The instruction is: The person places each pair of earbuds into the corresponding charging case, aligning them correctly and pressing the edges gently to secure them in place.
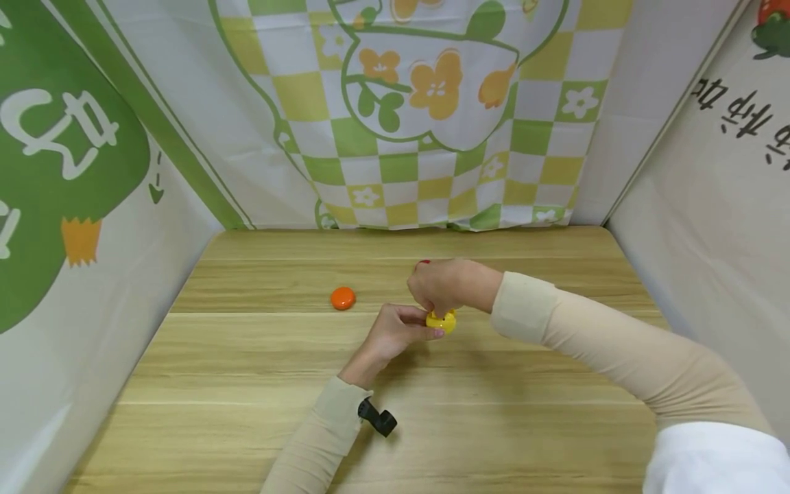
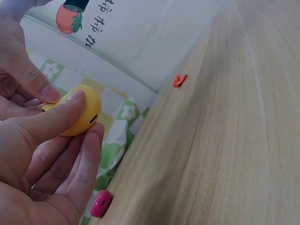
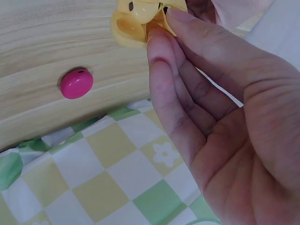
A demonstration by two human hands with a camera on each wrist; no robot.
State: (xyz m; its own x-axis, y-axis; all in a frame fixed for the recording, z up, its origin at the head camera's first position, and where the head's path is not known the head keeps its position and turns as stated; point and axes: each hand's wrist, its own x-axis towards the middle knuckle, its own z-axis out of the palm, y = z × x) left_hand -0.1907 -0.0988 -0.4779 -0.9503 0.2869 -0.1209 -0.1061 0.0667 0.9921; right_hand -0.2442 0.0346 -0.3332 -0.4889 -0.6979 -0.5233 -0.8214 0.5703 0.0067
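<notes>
My left hand (image 1: 391, 334) grips a yellow rounded plastic shell (image 2: 89, 112) between thumb and fingers, over the middle of the table. A dark slot shows on its side in the left wrist view. From above, my right hand (image 1: 449, 283) pinches the yellow plastic at its far edge. The right wrist view shows the yellow plastic (image 3: 123, 29) hollow, with small dark holes, and my right thumb and fingertips on its edge. Behind my right hand lies a glossy pink round piece (image 3: 77, 85), mostly hidden in the head view.
An orange round piece (image 1: 342, 298) lies on the wooden table (image 1: 247, 357) left of my hands. A small orange-red curled piece (image 2: 178, 81) sits farther along the table in the left wrist view. Printed cloth walls (image 1: 395, 178) stand at the back and both sides.
</notes>
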